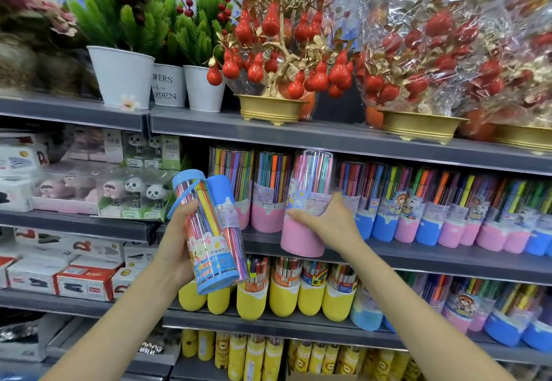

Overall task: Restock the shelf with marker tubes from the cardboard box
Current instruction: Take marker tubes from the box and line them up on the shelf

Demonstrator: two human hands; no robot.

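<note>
Your left hand (pixel 176 240) had its grip wrapped around two blue-capped marker tubes (pixel 213 231) at once, fingers behind and thumb in front, both tubes tilted with caps toward eleven o'clock. Your right hand (pixel 325 219) curled its grip around one pink-based marker tube (pixel 307 201), leaning at the front edge of the middle shelf (pixel 418 256), its base overhanging the lip. At nine o'clock from that tube stood two more pink-based tubes (pixel 268 189); toward three o'clock ran a row of blue and pink ones, too crowded to count. Below, six yellow-based tubes (pixel 283 291) showed. Above, three white pots (pixel 122 74) and three gold trays (pixel 268 109) sat at twelve o'clock.
</note>
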